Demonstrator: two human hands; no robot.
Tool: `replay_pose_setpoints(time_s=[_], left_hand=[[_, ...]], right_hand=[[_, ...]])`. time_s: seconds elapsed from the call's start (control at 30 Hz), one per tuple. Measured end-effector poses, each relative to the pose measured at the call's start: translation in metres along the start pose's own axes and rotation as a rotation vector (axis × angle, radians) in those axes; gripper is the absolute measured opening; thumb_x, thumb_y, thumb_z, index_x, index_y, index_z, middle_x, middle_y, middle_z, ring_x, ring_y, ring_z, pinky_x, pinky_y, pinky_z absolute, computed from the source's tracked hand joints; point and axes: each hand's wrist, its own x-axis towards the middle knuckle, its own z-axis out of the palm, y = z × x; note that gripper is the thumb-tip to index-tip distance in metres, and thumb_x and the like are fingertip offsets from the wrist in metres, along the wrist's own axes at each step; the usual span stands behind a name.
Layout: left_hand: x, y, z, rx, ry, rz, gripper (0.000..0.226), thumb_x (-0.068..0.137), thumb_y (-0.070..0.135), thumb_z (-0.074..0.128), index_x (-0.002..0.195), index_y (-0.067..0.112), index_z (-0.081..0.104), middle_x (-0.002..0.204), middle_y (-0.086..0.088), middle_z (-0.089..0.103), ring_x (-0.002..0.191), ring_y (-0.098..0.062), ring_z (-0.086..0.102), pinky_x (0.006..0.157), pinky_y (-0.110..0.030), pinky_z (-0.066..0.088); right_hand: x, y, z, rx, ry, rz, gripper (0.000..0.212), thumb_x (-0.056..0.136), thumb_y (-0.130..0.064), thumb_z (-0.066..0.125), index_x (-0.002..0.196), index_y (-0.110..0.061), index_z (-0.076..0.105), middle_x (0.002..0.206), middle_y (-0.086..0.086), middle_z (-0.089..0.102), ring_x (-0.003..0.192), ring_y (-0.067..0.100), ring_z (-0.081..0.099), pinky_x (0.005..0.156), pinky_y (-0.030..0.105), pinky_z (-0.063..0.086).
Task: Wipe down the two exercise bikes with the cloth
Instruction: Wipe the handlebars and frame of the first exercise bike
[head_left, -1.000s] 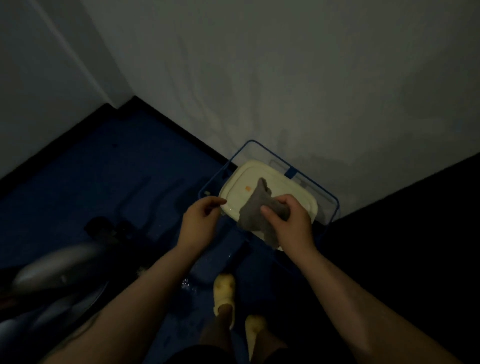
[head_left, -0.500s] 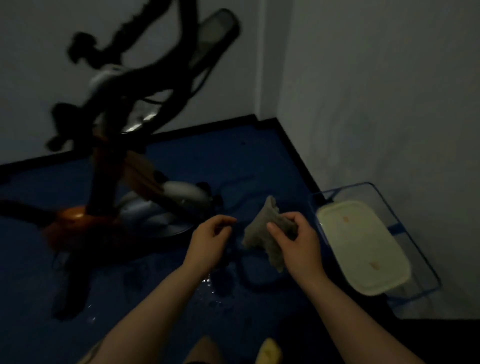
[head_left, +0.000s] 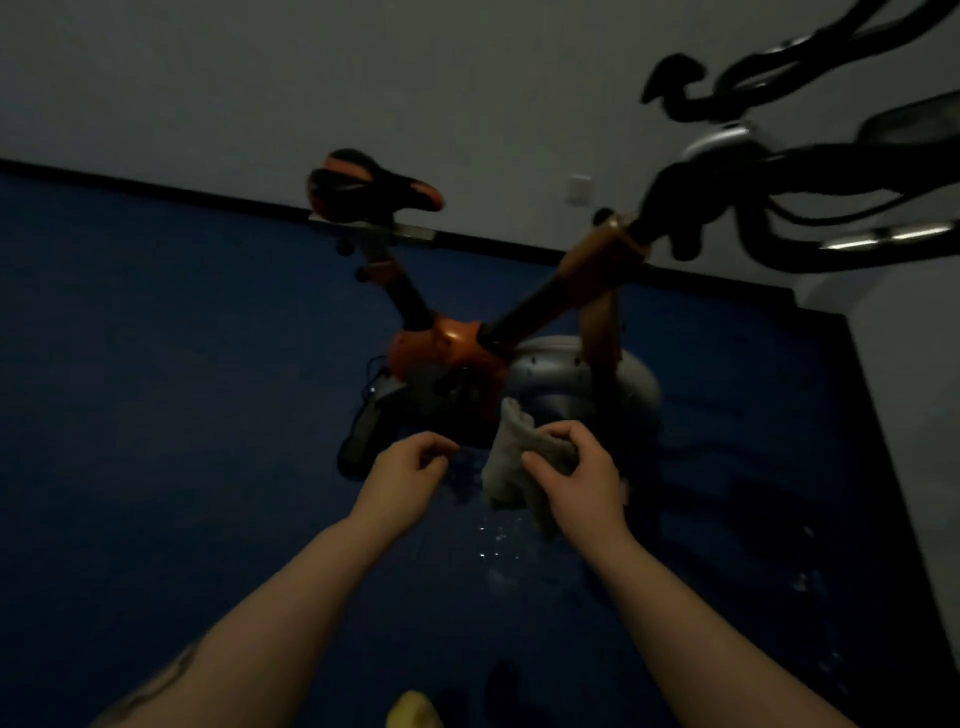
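An orange and black exercise bike (head_left: 457, 348) stands in front of me on the blue floor, with its saddle (head_left: 371, 187) at the upper left and black handlebars (head_left: 769, 156) at the upper right. Its silver flywheel cover (head_left: 561, 374) sits low, just beyond my hands. My right hand (head_left: 576, 478) grips a crumpled grey cloth (head_left: 511, 457), held in the air in front of the flywheel. My left hand (head_left: 408, 470) hovers just left of the cloth, fingers curled, holding nothing. Only one bike is in view.
Water drops glint on the blue floor (head_left: 498, 540) below the cloth. A black pedal (head_left: 358, 436) sticks out left of my left hand. A grey wall with a black skirting (head_left: 208, 200) runs behind the bike. The toe of a yellow slipper (head_left: 415, 712) shows at the bottom.
My view has swung left from the blue bin with the white lid to the bike, which now faces me. Both hands keep their pose, the right still gripping the cloth.
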Motion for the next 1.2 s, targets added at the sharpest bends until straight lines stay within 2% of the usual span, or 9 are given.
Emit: replay_pose_setpoints(time_s=[0.1, 0.27, 0.37, 0.5, 0.6, 0.87, 1.07, 1.2], left_hand=[[0.004, -0.032, -0.058, 0.027, 0.046, -0.024, 0.021, 0.095, 0.014, 0.055, 0.104, 0.029, 0.067, 0.103, 0.010, 0.065, 0.094, -0.007, 0.061, 0.080, -0.027, 0.054], [0.013, -0.065, -0.112, 0.002, 0.070, -0.058, 0.020, 0.095, 0.014, 0.055, 0.106, 0.026, 0.067, 0.105, 0.008, 0.065, 0.095, -0.005, 0.060, 0.071, -0.014, 0.046], [0.031, -0.076, -0.134, -0.022, 0.070, -0.059, 0.020, 0.094, 0.014, 0.056, 0.105, 0.027, 0.067, 0.105, 0.007, 0.067, 0.097, -0.007, 0.061, 0.076, -0.019, 0.049], [0.067, -0.084, -0.164, -0.030, 0.083, -0.039, 0.021, 0.094, 0.013, 0.057, 0.106, 0.026, 0.067, 0.102, 0.006, 0.066, 0.092, -0.006, 0.061, 0.074, -0.021, 0.051], [0.104, -0.092, -0.188, -0.038, 0.075, -0.025, 0.021, 0.093, 0.012, 0.057, 0.104, 0.026, 0.068, 0.103, 0.006, 0.068, 0.094, -0.008, 0.063, 0.080, -0.026, 0.053], [0.204, -0.114, -0.286, 0.056, 0.045, -0.036, 0.020, 0.095, 0.015, 0.054, 0.104, 0.029, 0.066, 0.106, 0.008, 0.065, 0.095, -0.005, 0.059, 0.079, -0.024, 0.050], [0.277, -0.133, -0.364, -0.041, 0.119, 0.026, 0.023, 0.094, 0.012, 0.055, 0.102, 0.030, 0.067, 0.109, 0.008, 0.065, 0.098, -0.006, 0.060, 0.074, -0.014, 0.045], [0.331, -0.154, -0.414, -0.008, 0.074, 0.087, 0.022, 0.094, 0.015, 0.056, 0.101, 0.032, 0.066, 0.108, 0.011, 0.064, 0.096, -0.002, 0.059, 0.071, -0.012, 0.043]], right_hand=[[0.005, -0.013, 0.062, 0.028, -0.010, 0.005, 0.017, 0.084, -0.009, 0.071, 0.088, -0.022, 0.061, 0.086, -0.008, 0.065, 0.081, -0.002, 0.060, 0.066, 0.014, 0.050], [0.014, -0.034, 0.124, 0.017, -0.039, -0.001, 0.018, 0.084, -0.009, 0.071, 0.087, -0.024, 0.061, 0.086, -0.010, 0.065, 0.081, -0.002, 0.060, 0.064, 0.012, 0.048], [0.030, -0.043, 0.151, -0.005, -0.060, -0.003, 0.018, 0.084, -0.011, 0.071, 0.088, -0.025, 0.061, 0.086, -0.011, 0.064, 0.082, -0.002, 0.060, 0.065, 0.013, 0.049], [0.063, -0.055, 0.184, -0.029, -0.076, -0.020, 0.017, 0.084, -0.011, 0.070, 0.090, -0.025, 0.062, 0.087, -0.011, 0.064, 0.083, -0.004, 0.060, 0.066, 0.013, 0.049], [0.096, -0.060, 0.216, 0.003, -0.068, -0.028, 0.017, 0.084, -0.012, 0.071, 0.090, -0.025, 0.062, 0.088, -0.009, 0.066, 0.084, 0.001, 0.062, 0.071, 0.024, 0.055], [0.193, -0.086, 0.309, 0.047, -0.063, -0.011, 0.016, 0.084, -0.013, 0.071, 0.091, -0.025, 0.063, 0.091, -0.010, 0.067, 0.087, 0.003, 0.064, 0.077, 0.036, 0.057], [0.250, -0.118, 0.378, 0.037, -0.041, 0.002, 0.016, 0.085, -0.012, 0.071, 0.089, -0.025, 0.062, 0.090, -0.010, 0.066, 0.085, 0.001, 0.063, 0.076, 0.035, 0.057], [0.282, -0.134, 0.432, 0.025, 0.022, 0.020, 0.016, 0.085, -0.014, 0.071, 0.090, -0.027, 0.064, 0.090, -0.009, 0.067, 0.085, 0.003, 0.064, 0.077, 0.038, 0.057]])
